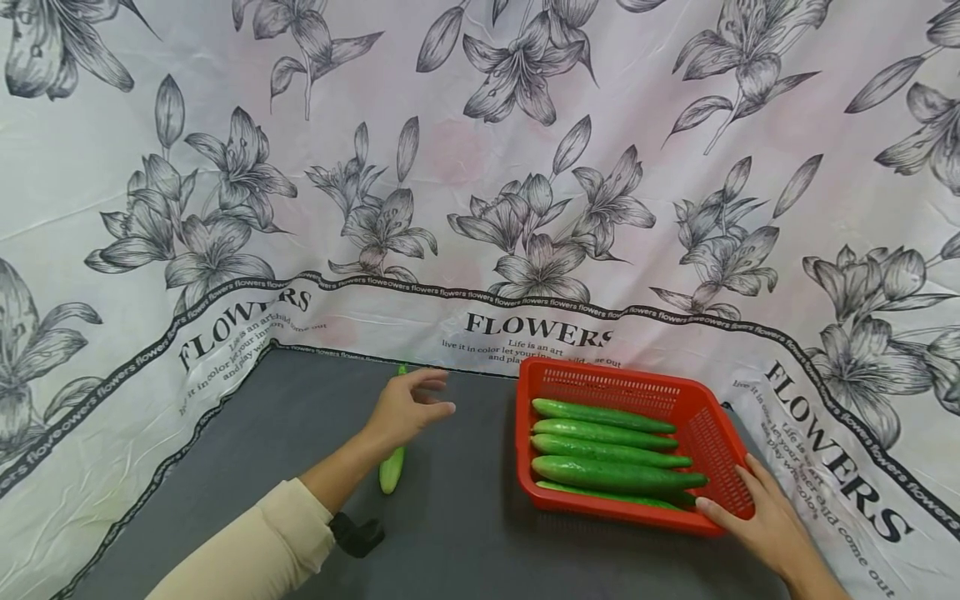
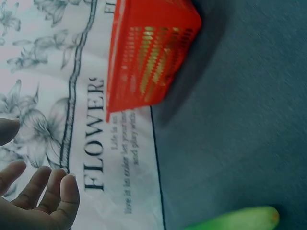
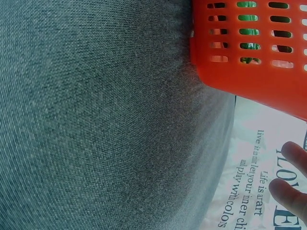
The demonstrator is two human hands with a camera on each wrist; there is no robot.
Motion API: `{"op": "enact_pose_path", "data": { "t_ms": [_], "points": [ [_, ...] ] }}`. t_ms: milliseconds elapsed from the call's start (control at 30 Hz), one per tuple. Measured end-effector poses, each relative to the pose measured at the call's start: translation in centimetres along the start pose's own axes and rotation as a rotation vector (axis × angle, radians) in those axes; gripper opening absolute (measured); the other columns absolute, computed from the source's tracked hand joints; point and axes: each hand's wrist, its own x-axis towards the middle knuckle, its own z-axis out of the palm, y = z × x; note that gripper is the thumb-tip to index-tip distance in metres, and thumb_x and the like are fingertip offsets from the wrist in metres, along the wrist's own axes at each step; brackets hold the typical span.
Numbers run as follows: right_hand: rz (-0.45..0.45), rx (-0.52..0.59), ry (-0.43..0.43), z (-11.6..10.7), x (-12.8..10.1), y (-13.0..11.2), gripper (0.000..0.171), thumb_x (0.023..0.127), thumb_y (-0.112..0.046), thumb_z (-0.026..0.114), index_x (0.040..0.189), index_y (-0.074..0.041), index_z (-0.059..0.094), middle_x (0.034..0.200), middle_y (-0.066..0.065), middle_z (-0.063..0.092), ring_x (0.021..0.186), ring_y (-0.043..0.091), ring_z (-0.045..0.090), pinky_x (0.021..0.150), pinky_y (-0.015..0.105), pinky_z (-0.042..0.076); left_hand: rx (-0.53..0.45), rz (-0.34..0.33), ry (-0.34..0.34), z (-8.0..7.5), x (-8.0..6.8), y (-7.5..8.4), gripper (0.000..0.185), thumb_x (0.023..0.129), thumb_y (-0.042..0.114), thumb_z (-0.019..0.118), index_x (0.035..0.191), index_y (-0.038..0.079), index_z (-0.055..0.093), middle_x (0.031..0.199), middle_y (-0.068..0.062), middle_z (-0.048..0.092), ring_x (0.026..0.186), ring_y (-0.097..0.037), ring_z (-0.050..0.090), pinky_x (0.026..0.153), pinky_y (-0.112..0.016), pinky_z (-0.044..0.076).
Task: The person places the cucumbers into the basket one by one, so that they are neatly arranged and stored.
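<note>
A single cucumber (image 1: 392, 468) lies on the grey mat (image 1: 450, 517), well to the left of the red basket (image 1: 701, 433), with its length running away from you toward the cloth at the back. Your left hand (image 1: 408, 408) hangs over the far half of that cucumber, fingers loosely spread and relaxed, gripping nothing; whether the palm touches the cucumber below cannot be told from the head view. In the left wrist view those fingers (image 2: 43, 194) are apart and lightly bent, and the cucumber's pale end (image 2: 249, 219) shows at the bottom edge, clear of them.

Inside the red basket lie five cucumbers (image 1: 611, 454) side by side, lengthwise across it, the nearest one half hidden under the near rim. Your right hand (image 1: 757, 512) rests at the near right corner of the basket, fingers straight and flat, the fingertips touching the rim there; it clamps nothing. The right wrist view shows the slotted basket wall (image 3: 259, 52) with green behind the slots, and two fingertips (image 3: 290, 179) below it.

The basket sits on the mat's right part, its right side reaching the flowered cloth (image 1: 480, 167) printed with the word FLOWERS, which rises behind and beside the basket.
</note>
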Motion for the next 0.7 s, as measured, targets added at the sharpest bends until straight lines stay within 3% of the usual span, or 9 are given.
{"op": "enact_pose_path", "data": {
  "t_ms": [200,700],
  "points": [
    [-0.003,-0.001,0.002,-0.1,0.1,0.1,0.081,0.079,-0.043,0.058,0.132,0.008,0.024,0.139,0.023,0.010,0.115,0.050,0.019,0.078,0.062,0.023,0.003,-0.077,0.043,-0.8,0.0,-1.3,0.045,0.071,0.015,0.072,0.112,0.026,0.056,0.105,0.002,0.055,0.087,-0.020,0.055,0.063,-0.032,0.048],
    [0.001,0.006,0.012,0.0,-0.1,-0.1,0.082,0.078,-0.044,0.058,0.132,0.008,0.025,0.139,0.022,0.012,0.116,0.049,0.020,0.080,0.060,0.022,0.131,-0.163,0.150,-2.0,0.3,-5.5,0.056,0.073,0.019,0.070,0.124,0.016,0.048,0.114,-0.009,0.052,0.087,-0.022,0.052,0.061,-0.031,0.047]
  ]
}}
